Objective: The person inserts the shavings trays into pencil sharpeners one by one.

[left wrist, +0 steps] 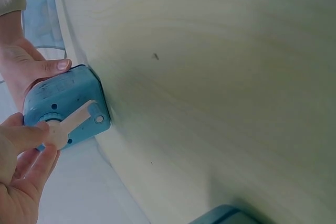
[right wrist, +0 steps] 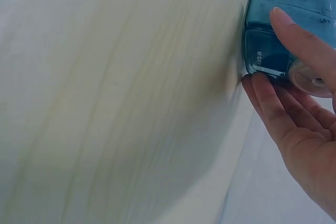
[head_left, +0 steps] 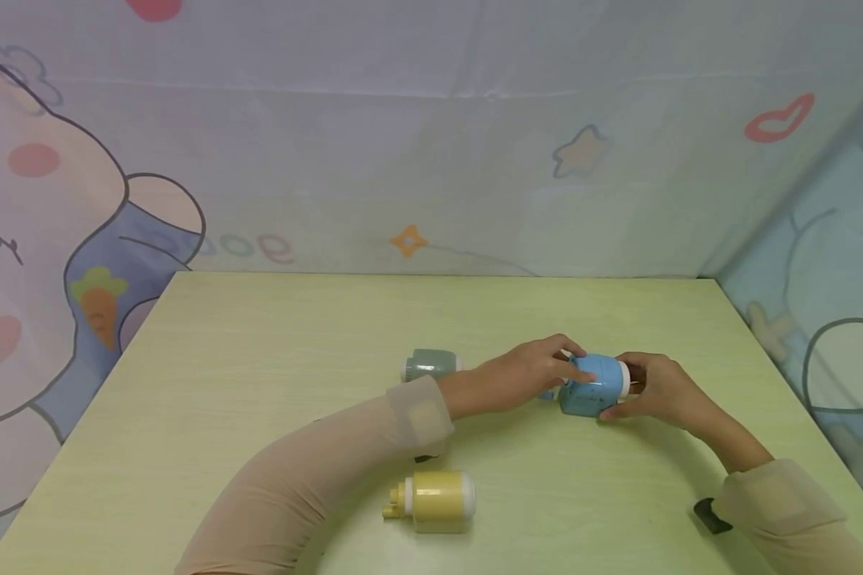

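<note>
A blue crank pencil sharpener (head_left: 595, 387) is at the right part of the table, between both hands. My right hand (head_left: 658, 395) grips its body from the white-ended side, thumb on one face and fingers on another in the right wrist view. My left hand (head_left: 525, 375) reaches over to the opposite end. In the left wrist view its thumb and fingers pinch the hub of the white crank (left wrist: 76, 119), whose arm ends in a blue knob (left wrist: 98, 114). Part of the crank end is hidden behind the left fingers.
A yellow crank sharpener (head_left: 439, 503) lies near the front of the table (head_left: 259, 335). Behind the left forearm stands a grey-green one (head_left: 431, 363), partly covered by the wrist. A printed cloth (head_left: 374, 160) hangs along the table's back edge and right side.
</note>
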Tool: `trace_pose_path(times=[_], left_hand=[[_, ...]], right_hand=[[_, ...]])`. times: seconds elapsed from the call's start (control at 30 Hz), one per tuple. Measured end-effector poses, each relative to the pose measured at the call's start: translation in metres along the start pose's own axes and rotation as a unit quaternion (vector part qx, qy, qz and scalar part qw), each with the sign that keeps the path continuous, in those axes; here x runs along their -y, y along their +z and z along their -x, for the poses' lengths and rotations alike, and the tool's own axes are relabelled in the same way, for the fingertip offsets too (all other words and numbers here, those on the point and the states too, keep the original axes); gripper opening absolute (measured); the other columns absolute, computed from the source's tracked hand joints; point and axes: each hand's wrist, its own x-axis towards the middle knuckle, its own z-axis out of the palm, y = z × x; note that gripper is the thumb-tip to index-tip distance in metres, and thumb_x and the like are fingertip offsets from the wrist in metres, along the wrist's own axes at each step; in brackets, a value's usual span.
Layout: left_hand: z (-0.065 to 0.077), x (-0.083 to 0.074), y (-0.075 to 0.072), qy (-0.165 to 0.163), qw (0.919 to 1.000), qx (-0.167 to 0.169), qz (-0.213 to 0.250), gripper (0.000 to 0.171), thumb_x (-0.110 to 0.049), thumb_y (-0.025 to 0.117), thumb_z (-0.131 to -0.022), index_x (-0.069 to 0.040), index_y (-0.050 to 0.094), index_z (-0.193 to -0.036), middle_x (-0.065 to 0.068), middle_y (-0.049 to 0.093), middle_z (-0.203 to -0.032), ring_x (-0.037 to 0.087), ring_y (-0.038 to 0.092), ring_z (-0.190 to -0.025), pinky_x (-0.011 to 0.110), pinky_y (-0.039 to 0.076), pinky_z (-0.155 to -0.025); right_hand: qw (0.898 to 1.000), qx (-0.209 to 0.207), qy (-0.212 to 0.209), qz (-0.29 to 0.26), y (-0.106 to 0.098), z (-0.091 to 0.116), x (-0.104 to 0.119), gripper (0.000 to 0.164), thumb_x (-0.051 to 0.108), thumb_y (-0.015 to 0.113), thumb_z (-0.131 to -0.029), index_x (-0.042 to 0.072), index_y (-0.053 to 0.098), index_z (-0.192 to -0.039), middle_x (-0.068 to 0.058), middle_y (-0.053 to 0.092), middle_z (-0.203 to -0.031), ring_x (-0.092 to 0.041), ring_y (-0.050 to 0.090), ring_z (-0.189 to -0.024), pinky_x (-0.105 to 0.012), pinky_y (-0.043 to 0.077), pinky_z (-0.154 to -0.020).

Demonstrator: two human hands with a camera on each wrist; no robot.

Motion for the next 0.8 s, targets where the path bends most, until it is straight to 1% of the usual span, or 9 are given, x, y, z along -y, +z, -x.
trace_pose_path(times=[0.1, 0.33, 0.4, 0.53, 0.7, 0.8], left_hand=[[0.0002, 0.0001, -0.0003, 0.003, 1.0000, -0.003, 0.001, 0.041, -0.003, 0.056, -0.088, -0.022, 0.056, -0.124, 0.009, 0.039, -0.128, 0.011, 0.044, -0.112, 0.005, 0.029, -0.086], [0.0007, -0.0005, -0.0008, 0.003, 1.0000, 0.003, 0.000, 0.041, -0.004, 0.055, -0.089, -0.023, 0.055, -0.125, 0.009, 0.038, -0.128, 0.010, 0.043, -0.113, 0.006, 0.029, -0.087], [0.0009, -0.0003, -0.0004, 0.004, 1.0000, 0.000, 0.009, 0.041, -0.003, 0.056, -0.089, -0.023, 0.055, -0.125, 0.009, 0.038, -0.128, 0.011, 0.043, -0.113, 0.006, 0.029, -0.088], [0.0008, 0.0001, 0.0004, 0.010, 0.9999, -0.006, 0.012, 0.041, -0.002, 0.056, -0.088, -0.021, 0.055, -0.125, 0.011, 0.038, -0.128, 0.013, 0.044, -0.112, 0.006, 0.030, -0.087], [0.0004, -0.0009, 0.0000, 0.003, 1.0000, 0.005, 0.006, 0.041, -0.004, 0.055, -0.089, -0.022, 0.054, -0.126, 0.010, 0.037, -0.129, 0.012, 0.043, -0.113, 0.006, 0.029, -0.087], [0.0002, -0.0015, -0.0005, -0.002, 0.9999, 0.013, 0.003, 0.041, -0.005, 0.054, -0.090, -0.023, 0.053, -0.127, 0.009, 0.036, -0.129, 0.012, 0.042, -0.114, 0.006, 0.028, -0.088]], right_hand=[[1.000, 0.000, 0.000, -0.006, 0.0007, -0.0009, -0.0011, 0.061, 0.024, 0.086, -0.059, 0.002, 0.057, -0.107, -0.006, 0.062, -0.095, -0.012, 0.059, -0.080, -0.026, 0.053, -0.068], [1.000, 0.003, 0.002, -0.014, 0.0011, -0.0020, -0.0016, 0.063, 0.023, 0.086, -0.058, 0.000, 0.057, -0.109, -0.008, 0.061, -0.096, -0.013, 0.059, -0.080, -0.026, 0.053, -0.066], [1.000, 0.004, 0.001, -0.014, 0.0009, -0.0021, -0.0015, 0.064, 0.023, 0.086, -0.058, -0.001, 0.056, -0.110, -0.008, 0.061, -0.097, -0.013, 0.059, -0.080, -0.026, 0.053, -0.066], [1.000, 0.006, 0.003, -0.016, 0.0012, -0.0025, -0.0012, 0.064, 0.022, 0.086, -0.058, -0.001, 0.056, -0.109, -0.008, 0.062, -0.096, -0.013, 0.059, -0.079, -0.026, 0.053, -0.066], [1.000, 0.011, 0.003, -0.029, 0.0014, -0.0026, 0.0002, 0.063, 0.020, 0.086, -0.058, -0.002, 0.056, -0.110, -0.008, 0.062, -0.095, -0.014, 0.059, -0.078, -0.028, 0.053, -0.065], [1.000, 0.011, 0.003, -0.028, 0.0012, -0.0020, 0.0014, 0.063, 0.020, 0.086, -0.058, -0.002, 0.056, -0.110, -0.008, 0.061, -0.095, -0.015, 0.059, -0.078, -0.028, 0.053, -0.065]])
